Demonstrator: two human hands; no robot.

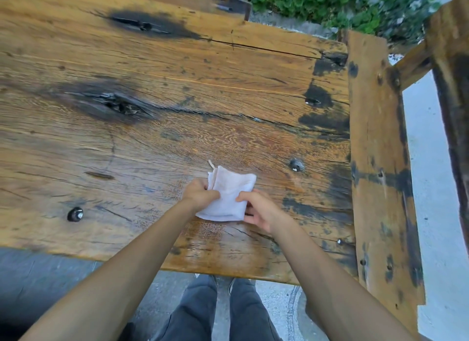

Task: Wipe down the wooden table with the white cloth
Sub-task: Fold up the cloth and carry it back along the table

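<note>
A folded white cloth [228, 193] rests on the wooden table [152, 87], near the front edge and right of centre. My left hand [199, 194] pinches the cloth's left side. Along its right edge sits my right hand [256, 208], thumb on top of the fabric and fingers tucked beside it. Both hands grip the cloth together. The tabletop is worn planks with dark knots, cracks and black stains.
Bolt heads sit in the tabletop at front left [75, 214] and right of the cloth [296, 165]. A wooden bench plank [378, 163] runs along the table's right side. Green plants [330, 3] grow beyond the far edge. My legs [215, 312] stand on grey pavement below.
</note>
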